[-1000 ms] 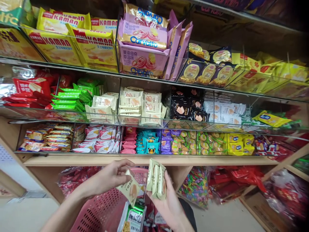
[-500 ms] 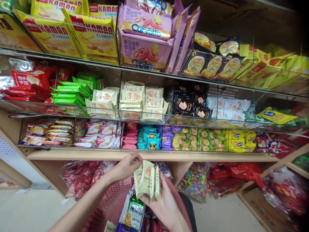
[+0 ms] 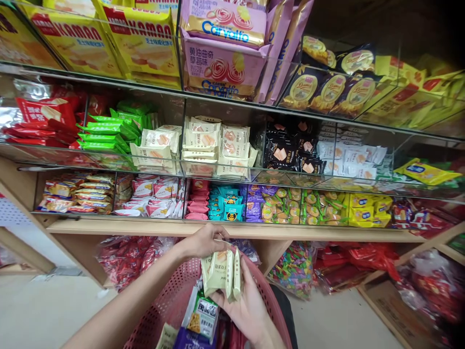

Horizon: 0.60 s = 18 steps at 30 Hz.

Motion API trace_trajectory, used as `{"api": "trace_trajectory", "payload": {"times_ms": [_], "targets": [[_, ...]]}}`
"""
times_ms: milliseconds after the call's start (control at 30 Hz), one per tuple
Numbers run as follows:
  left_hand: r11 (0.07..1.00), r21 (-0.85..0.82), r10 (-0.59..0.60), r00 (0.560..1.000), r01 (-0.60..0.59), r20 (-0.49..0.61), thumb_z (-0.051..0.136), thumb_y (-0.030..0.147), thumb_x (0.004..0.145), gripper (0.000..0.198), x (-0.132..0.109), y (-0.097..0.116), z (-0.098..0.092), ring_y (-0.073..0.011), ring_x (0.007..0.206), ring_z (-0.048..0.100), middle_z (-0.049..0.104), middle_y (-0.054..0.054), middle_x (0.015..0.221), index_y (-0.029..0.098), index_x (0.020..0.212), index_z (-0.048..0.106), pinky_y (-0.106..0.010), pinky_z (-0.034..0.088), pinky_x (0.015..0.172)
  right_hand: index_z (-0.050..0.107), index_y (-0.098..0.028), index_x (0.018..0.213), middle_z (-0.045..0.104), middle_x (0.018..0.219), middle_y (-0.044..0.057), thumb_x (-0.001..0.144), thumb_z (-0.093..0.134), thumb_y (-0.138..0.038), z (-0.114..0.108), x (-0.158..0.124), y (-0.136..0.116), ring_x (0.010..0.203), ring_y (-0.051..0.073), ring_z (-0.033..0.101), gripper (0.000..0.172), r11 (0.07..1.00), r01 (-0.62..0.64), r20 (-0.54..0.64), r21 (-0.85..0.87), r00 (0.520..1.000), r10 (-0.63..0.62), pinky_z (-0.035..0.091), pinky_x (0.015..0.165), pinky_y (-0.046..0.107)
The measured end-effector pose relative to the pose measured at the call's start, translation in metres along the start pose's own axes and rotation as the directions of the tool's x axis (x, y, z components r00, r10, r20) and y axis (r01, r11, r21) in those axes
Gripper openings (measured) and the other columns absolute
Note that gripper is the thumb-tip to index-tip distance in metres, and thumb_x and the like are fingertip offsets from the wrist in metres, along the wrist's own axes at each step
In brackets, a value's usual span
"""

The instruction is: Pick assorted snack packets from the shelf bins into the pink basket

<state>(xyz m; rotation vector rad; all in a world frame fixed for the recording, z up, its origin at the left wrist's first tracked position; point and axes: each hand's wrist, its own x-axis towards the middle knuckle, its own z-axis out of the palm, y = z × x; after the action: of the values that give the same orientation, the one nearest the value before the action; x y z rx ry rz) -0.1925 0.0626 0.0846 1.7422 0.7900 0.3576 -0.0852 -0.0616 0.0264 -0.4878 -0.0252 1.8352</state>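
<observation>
Several cream-coloured snack packets (image 3: 218,277) stand bunched upright over a pink perforated basket (image 3: 174,283). My right hand (image 3: 244,304) cups them from below and from the right, thumb along their side. At their top edge, my left hand (image 3: 205,241) has its fingers curled onto the packets; its fingertips are partly hidden. Inside the basket lie a green-and-white cracker packet (image 3: 203,317), a purple packet (image 3: 192,339) and another cream packet (image 3: 167,337).
Glass-fronted shelves rise ahead, with matching cream packets (image 3: 201,140) in the middle row. A wooden ledge (image 3: 145,227) runs below them. Bags of red-wrapped sweets (image 3: 125,259) and colourful sweets (image 3: 292,271) sit underneath. A cardboard box (image 3: 395,315) stands at lower right.
My left hand has shifted right and up, from the packets' left edge to over their top. The right hand stays on the packets. The view has tilted slightly down.
</observation>
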Motion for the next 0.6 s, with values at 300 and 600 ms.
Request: {"api": "trace_trajectory", "payload": {"times_ms": [300,600], "targets": [[0.993,0.073,0.112,0.923,-0.092,-0.368,0.056,0.037,0.074,0.036,-0.016,0.012,-0.004,-0.0125,0.063,0.049,0.054,0.002,0.068,0.011,0.100,0.056,-0.024,0.037,0.058,0.062,-0.019,0.114,0.067,0.115,0.006,0.088,0.046,-0.049,-0.004,0.002,-0.006,0.105,0.020,0.061,0.043,0.992,0.066,0.000,0.104,0.998,-0.066,0.047,0.091,0.039],[0.971,-0.232,-0.059,0.879,-0.059,-0.473,0.055,0.043,0.071,0.055,-0.038,0.011,0.007,-0.0142,0.063,0.053,0.046,0.002,0.076,0.015,0.118,0.049,-0.026,0.048,0.047,0.064,-0.019,0.110,0.069,0.111,0.006,0.089,0.042,-0.050,-0.002,0.003,-0.011,0.110,0.021,0.059,0.044,0.985,0.100,0.009,0.139,0.995,-0.102,0.044,0.096,0.041]]}}
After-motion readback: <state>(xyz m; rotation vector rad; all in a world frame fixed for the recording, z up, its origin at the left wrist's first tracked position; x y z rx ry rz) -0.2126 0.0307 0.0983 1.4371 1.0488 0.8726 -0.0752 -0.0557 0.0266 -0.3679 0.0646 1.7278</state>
